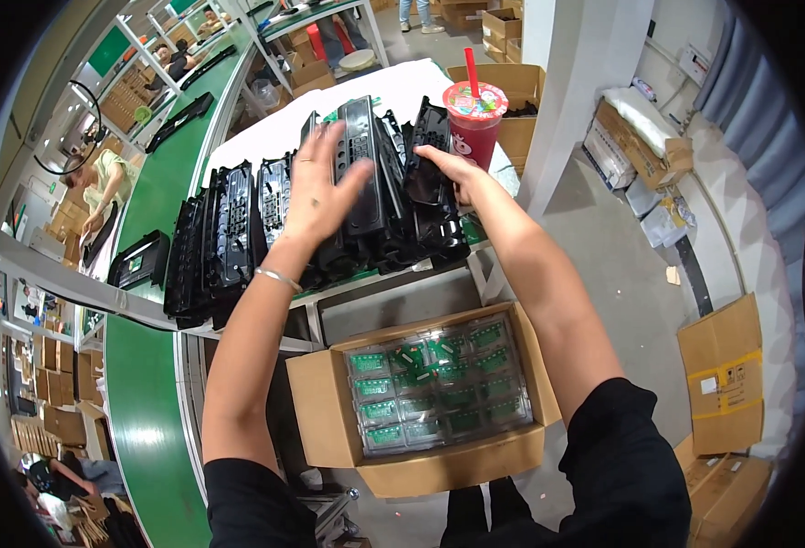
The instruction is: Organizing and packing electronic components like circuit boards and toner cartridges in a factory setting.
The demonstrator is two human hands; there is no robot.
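Note:
A row of long black plastic housings (231, 224) stands packed side by side on the white-covered table. My left hand (315, 194), a bracelet on its wrist, hovers over the middle of the row with its fingers spread, holding nothing. Close by it, a taller black housing (358, 137) rises above the others. At the row's right end, my right hand (454, 173) grips the edge of a black plastic housing (430, 187), thumb on its near side. The fingers behind that piece are partly hidden.
Right behind my right hand stands a red drink cup (477, 137) with a straw. Below the table, an open cardboard box (318, 416) holds clear trays of green circuit boards (457, 395). A green workbench (142, 411) runs along the left, with people seated beyond. A white post (562, 100) rises at the right.

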